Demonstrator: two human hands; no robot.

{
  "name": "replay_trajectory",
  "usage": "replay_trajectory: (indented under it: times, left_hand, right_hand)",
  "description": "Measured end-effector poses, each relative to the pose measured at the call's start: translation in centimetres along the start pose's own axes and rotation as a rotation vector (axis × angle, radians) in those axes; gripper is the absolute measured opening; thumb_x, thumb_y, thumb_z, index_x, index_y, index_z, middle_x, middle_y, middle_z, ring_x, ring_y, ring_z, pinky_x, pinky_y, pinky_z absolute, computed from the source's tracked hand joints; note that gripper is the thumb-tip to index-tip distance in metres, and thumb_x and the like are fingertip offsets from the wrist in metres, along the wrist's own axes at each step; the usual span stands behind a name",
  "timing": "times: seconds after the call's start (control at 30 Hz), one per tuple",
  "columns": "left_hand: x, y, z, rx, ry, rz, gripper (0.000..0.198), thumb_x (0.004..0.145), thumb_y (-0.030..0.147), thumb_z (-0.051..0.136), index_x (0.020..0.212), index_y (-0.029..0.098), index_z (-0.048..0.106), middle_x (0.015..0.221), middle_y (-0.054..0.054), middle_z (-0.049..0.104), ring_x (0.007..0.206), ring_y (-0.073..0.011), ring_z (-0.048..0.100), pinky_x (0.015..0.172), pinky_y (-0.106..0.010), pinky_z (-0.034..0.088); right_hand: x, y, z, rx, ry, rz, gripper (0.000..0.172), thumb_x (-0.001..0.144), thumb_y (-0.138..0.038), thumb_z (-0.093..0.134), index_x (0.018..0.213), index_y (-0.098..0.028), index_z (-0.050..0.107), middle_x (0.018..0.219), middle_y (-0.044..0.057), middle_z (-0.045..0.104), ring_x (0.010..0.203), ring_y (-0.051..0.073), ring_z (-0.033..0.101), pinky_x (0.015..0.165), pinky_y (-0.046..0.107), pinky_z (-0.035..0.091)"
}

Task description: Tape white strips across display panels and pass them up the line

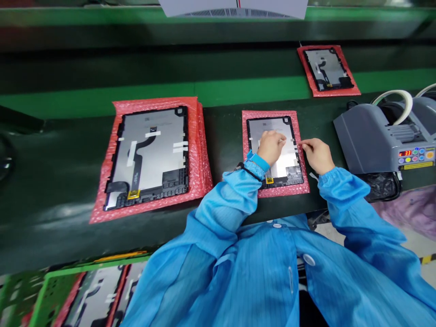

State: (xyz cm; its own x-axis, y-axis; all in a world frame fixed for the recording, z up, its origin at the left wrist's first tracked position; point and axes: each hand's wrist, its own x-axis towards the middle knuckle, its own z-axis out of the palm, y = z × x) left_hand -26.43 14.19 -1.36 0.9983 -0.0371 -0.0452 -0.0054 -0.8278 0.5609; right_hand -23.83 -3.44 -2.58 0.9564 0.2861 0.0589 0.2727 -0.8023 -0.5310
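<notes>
We note a stiff, fragile tablet display panel, best held by its edges; left hand curled upon it, right hand at its edge, grasp indeterminable.

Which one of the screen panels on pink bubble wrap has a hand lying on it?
The middle panel on the bench: the left hand rests on it. The panel to its left and the farther one have no hand.
</notes>
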Motion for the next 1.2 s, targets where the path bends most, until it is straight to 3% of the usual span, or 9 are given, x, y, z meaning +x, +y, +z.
replay_trajectory:
  times: [0.13,0.3,0.47,0.6,0.7,0.9,1.07,1.13,1.2]
  left_hand:
    - [-1.8,-0.3,0.4,0.168,-0.040,0.115,0.036,0.097,0.027,0.045,0.127,0.029,0.066,0.116,-0.011,0.059,0.116,-0.0301,0.046,0.095,-0.045,0.035]
    - [-3.0,-0.7,-0.3,0.313,-0.044,0.218,0.046,0.098,0.043,0.042,0.138,0.027,0.055,0.130,-0.013,0.052,0.123,-0.0322,0.041,0.101,-0.047,0.030]
    - [-6.3,-2.7,-2.9,0.340,0.122,-0.212,0.049,0.096,0.045,0.042,0.125,0.009,0.059,0.120,-0.021,0.058,0.115,-0.0340,0.049,0.095,-0.044,0.040]
    - [-8.4,-3.9,-3.1,0.290,-0.007,-0.372,0.040,0.094,0.039,0.049,0.107,0.005,0.065,0.113,-0.023,0.063,0.112,-0.0337,0.056,0.094,-0.042,0.046]
    - [-8.0,-4.1,-2.5,0.192,-0.033,-0.360,0.030,0.092,0.031,0.051,0.104,0.007,0.066,0.115,-0.022,0.064,0.114,-0.0310,0.059,0.097,-0.040,0.046]
    - [-8.2,-3.7,-2.4,0.064,0.068,-0.318,0.020,0.095,0.024,0.049,0.089,0.012,0.065,0.103,-0.015,0.070,0.105,-0.0231,0.066,0.093,-0.032,0.049]
    - [-14.0,-4.0,-8.5,-0.106,0.399,-0.331,0.020,0.100,0.025,0.039,0.113,0.015,0.051,0.094,-0.007,0.070,0.086,-0.0148,0.068,0.077,-0.025,0.051]
    - [-16.6,-5.4,-12.9,-0.119,0.633,-0.334,0.023,0.098,0.025,0.042,0.119,0.016,0.045,0.088,-0.005,0.069,0.082,-0.0169,0.068,0.076,-0.028,0.050]
    - [-18.2,-7.9,-17.0,-0.024,0.725,-0.398,0.025,0.096,0.024,0.044,0.120,0.017,0.044,0.082,-0.003,0.067,0.081,-0.0195,0.067,0.076,-0.030,0.050]
  right_hand:
    - [-2.4,0.0,1.2,-0.131,0.002,-0.210,0.045,0.086,-0.009,0.038,0.118,-0.013,0.069,0.106,0.016,0.064,0.101,0.029,0.055,0.093,0.044,0.043]
    - [-2.4,0.3,1.3,-0.208,-0.042,-0.216,0.045,0.086,-0.010,0.040,0.122,-0.014,0.067,0.113,0.018,0.061,0.103,0.031,0.053,0.094,0.047,0.043]
    - [0.8,-0.1,0.0,-0.120,0.017,0.094,0.035,0.090,-0.025,0.048,0.112,-0.009,0.069,0.101,0.019,0.069,0.101,0.031,0.063,0.092,0.043,0.048]
    - [3.6,-2.7,0.0,-0.177,-0.115,0.327,0.034,0.080,-0.048,0.069,0.084,-0.014,0.071,0.092,0.019,0.071,0.099,0.035,0.067,0.086,0.045,0.049]
    - [4.4,-4.4,-0.2,0.116,-0.147,0.401,0.029,0.074,-0.042,0.076,0.066,-0.017,0.063,0.075,0.013,0.068,0.091,0.033,0.068,0.084,0.044,0.050]
    - [2.1,-7.7,-4.4,0.863,-0.267,0.311,0.005,0.078,-0.021,0.061,0.080,-0.020,0.066,0.084,0.013,0.072,0.084,0.029,0.070,0.077,0.045,0.053]
    - [2.1,-15.4,-8.0,1.009,-0.359,0.095,0.022,0.069,-0.011,0.063,0.085,-0.026,0.070,0.094,0.012,0.073,0.094,0.032,0.069,0.080,0.048,0.054]
    - [3.1,-20.0,-7.2,1.092,-0.440,-0.037,0.035,0.068,-0.002,0.056,0.092,-0.024,0.068,0.092,0.008,0.073,0.091,0.027,0.069,0.082,0.046,0.055]
    - [4.6,-24.2,-4.5,1.152,-0.513,-0.071,0.036,0.068,0.004,0.051,0.094,-0.018,0.065,0.088,0.006,0.073,0.086,0.023,0.069,0.082,0.042,0.056]
